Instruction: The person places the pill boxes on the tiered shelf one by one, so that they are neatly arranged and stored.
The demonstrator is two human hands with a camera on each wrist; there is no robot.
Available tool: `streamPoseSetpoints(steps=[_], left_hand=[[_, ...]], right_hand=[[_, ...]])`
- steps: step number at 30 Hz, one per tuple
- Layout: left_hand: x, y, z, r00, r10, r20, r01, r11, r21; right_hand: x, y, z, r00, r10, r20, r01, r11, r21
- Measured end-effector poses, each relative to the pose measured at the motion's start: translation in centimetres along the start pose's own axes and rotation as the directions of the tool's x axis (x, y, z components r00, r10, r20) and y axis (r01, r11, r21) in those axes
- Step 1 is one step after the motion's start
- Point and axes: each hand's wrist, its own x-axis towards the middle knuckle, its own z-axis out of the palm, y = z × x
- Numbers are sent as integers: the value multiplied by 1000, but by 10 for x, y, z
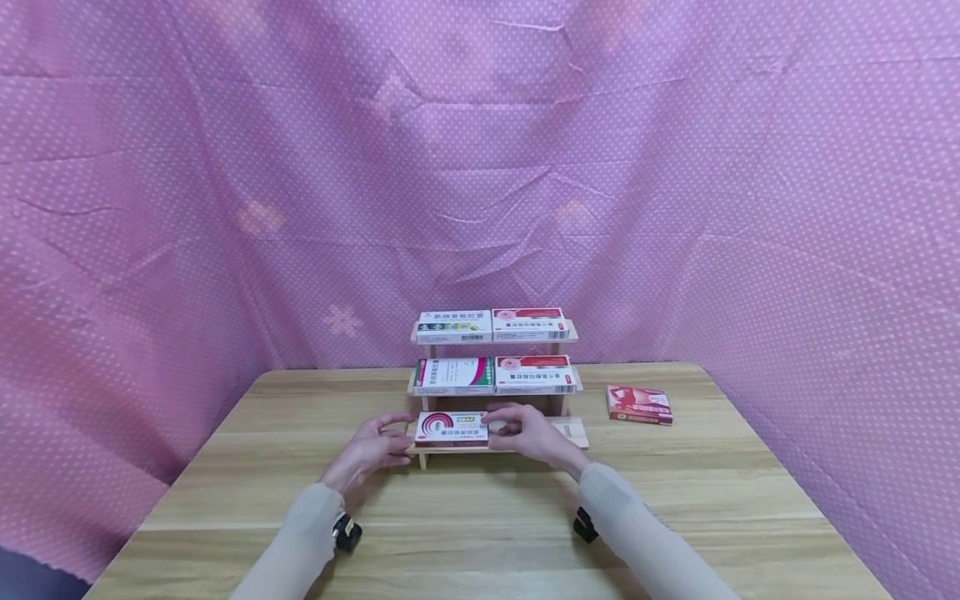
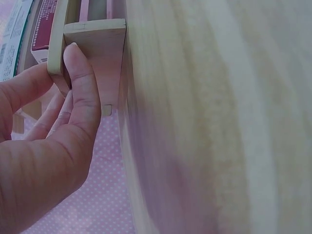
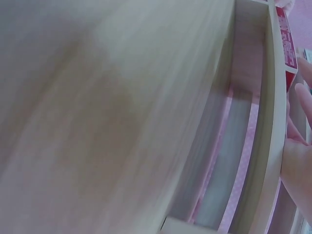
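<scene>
A white and dark red medicine box with a curved red emblem lies flat on the left part of the bottom step of a three-tier wooden rack. My left hand grips the left end of that step; in the left wrist view its thumb and fingers lie on either side of the board. At the box's right end is my right hand, fingertips right at its edge. The right wrist view shows those fingers beside the red end of the box, the palm close over the board.
On the middle step lie a green-and-magenta box and a red-and-white box. The top step carries a white-and-green box and another red-and-white box. A red box lies on the table to the right. Pink dotted cloth hangs behind.
</scene>
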Motion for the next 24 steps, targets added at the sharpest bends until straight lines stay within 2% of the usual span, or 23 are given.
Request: streamPoseSetpoints(steps=[12, 17, 24], left_hand=[[1, 0, 0, 1000, -3, -10, 4, 1000, 5], [2, 2, 0, 1000, -5, -11, 5, 1000, 1], [2, 3, 1, 1000, -16, -16, 16, 1000, 11]], right_hand=[[-12, 7, -15, 1000, -21, -17, 20, 999, -40], [-17, 10, -25, 999, -16, -40, 16, 1000, -18], [-25, 16, -41, 1000, -17, -24, 16, 1000, -21]])
